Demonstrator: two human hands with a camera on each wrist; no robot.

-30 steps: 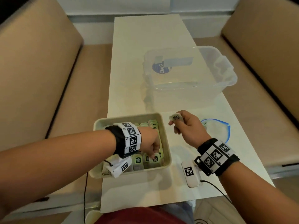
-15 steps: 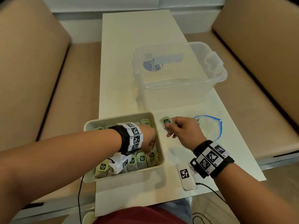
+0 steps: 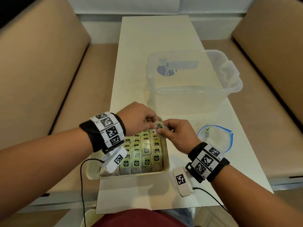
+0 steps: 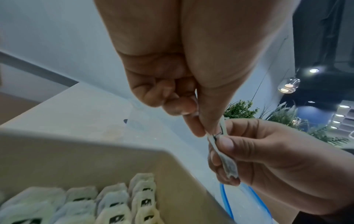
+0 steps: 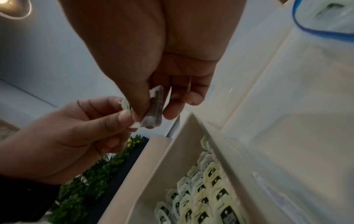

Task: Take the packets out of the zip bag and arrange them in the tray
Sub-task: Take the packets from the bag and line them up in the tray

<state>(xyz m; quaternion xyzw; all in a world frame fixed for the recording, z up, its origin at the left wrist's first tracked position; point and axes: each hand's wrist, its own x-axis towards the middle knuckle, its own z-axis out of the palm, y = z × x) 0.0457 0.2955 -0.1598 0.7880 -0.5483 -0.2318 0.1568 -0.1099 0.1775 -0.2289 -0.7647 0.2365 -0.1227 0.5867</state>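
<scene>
A pale green tea packet (image 3: 159,126) hangs over the far right corner of the beige tray (image 3: 131,176). My left hand (image 3: 153,123) pinches its top tag and my right hand (image 3: 164,131) pinches its body. The left wrist view shows the packet (image 4: 229,165) between my left hand's fingertips (image 4: 199,130) and the right hand's thumb. In the right wrist view, the packet (image 5: 153,119) sits under my right hand (image 5: 151,112). Rows of packets (image 3: 141,154) stand in the tray. The blue-edged zip bag (image 3: 214,138) lies open, right of the tray.
A clear plastic box (image 3: 193,82) stands on the narrow white table (image 3: 147,46) beyond the tray. A white tagged module (image 3: 182,181) with a cable lies by my right wrist. Tan cushioned benches (image 3: 41,79) flank the table on both sides.
My left hand rose out of the tray to its far right corner. My right hand carried the packet leftwards to meet it, and both hands now pinch it.
</scene>
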